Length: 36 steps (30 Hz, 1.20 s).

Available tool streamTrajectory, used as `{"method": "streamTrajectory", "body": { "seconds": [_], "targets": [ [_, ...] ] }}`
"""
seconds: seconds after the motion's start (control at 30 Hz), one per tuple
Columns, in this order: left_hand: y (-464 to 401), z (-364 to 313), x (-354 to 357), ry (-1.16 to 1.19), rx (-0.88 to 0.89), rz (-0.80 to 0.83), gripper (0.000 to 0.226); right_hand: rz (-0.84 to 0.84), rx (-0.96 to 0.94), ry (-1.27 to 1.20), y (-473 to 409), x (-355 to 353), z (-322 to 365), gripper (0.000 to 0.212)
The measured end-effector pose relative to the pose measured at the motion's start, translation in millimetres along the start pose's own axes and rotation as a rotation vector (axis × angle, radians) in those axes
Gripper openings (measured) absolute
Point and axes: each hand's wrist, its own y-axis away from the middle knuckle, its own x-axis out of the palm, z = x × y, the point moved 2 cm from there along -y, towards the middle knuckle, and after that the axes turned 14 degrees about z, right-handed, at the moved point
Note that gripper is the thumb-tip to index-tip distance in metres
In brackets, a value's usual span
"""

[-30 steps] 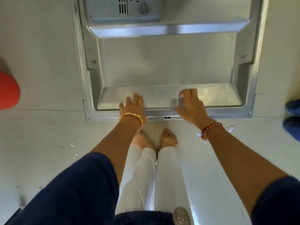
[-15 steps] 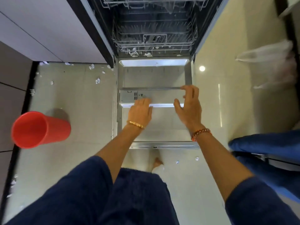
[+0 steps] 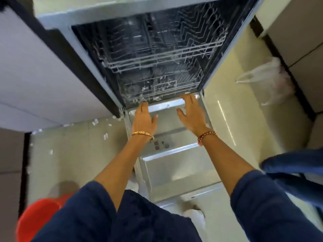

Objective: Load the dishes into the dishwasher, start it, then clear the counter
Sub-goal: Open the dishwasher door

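The dishwasher stands open, its steel door (image 3: 176, 172) folded down flat in front of me. Inside are the upper wire rack (image 3: 162, 55) and the lower wire rack (image 3: 160, 84); I see no dishes in them, only white scraps. My left hand (image 3: 144, 119) reaches over the door towards the lower rack's front edge, fingers extended and holding nothing. My right hand (image 3: 191, 113) is beside it near the door hinge, fingers spread, also holding nothing. The detergent compartment (image 3: 158, 144) shows between my forearms.
A red plastic bucket (image 3: 35, 219) sits on the floor at lower left. White cabinet fronts (image 3: 40, 81) flank the dishwasher on the left. A clear plastic bag (image 3: 267, 79) lies on the floor at right. Blue cloth (image 3: 293, 170) is at the right edge. White scraps litter the tiles.
My hands have moved from the door's outer edge across the door to its hinge end by the lower rack. The view has tilted up into the dishwasher.
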Motion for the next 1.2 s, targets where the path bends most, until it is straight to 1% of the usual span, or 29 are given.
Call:
{"method": "streamTrajectory", "body": {
  "seconds": [0.1,0.17,0.2,0.27,0.37,0.47,0.5,0.57,0.67,0.73,0.83,0.93,1.03,1.13,1.2],
  "targets": [
    [-39,18,-49,-0.128,0.083,0.039,0.063,0.044,0.171,0.047,-53,0,28,0.049],
    [-72,24,-82,-0.214,0.141,0.039,0.065,0.089,0.269,0.15,-89,-7,45,0.051],
    [-88,26,-96,-0.254,0.149,0.04,0.066,0.107,0.292,0.223,-106,-13,52,0.052],
    [-118,27,-118,-0.372,0.107,0.037,0.07,0.134,0.303,0.345,-137,-24,61,0.058],
    [-152,37,-136,-0.637,0.021,0.07,0.073,0.199,0.305,0.476,-181,-30,64,0.066],
    [-166,57,-131,-0.774,0.062,0.136,0.072,0.263,0.323,0.541,-198,-21,55,0.066],
    [-168,62,-128,-0.776,0.089,0.142,0.071,0.25,0.327,0.526,-198,-18,52,0.064],
    [-170,65,-127,-0.708,0.12,0.141,0.065,0.184,0.337,0.477,-199,-13,52,0.06],
    [-171,60,-130,-0.586,0.097,0.161,0.053,0.126,0.392,0.471,-204,-20,62,0.048],
    [-168,59,-130,-0.568,0.066,0.177,0.047,0.138,0.423,0.5,-202,-27,67,0.042],
    [-148,55,-129,-0.582,0.012,0.188,0.034,0.186,0.42,0.575,-178,-27,64,0.04],
    [-122,53,-119,-0.68,0.008,0.192,0.023,0.236,0.418,0.588,-149,-21,53,0.042],
    [-99,48,-106,-0.744,-0.015,0.227,0.024,0.258,0.376,0.647,-126,-18,47,0.04],
    [-84,49,-97,-0.693,-0.062,0.291,0.022,0.293,0.238,0.819,-104,-11,46,0.03],
    [-76,51,-92,-0.633,-0.083,0.328,0.023,0.323,0.175,0.804,-90,-9,43,0.027]
  ]
}}
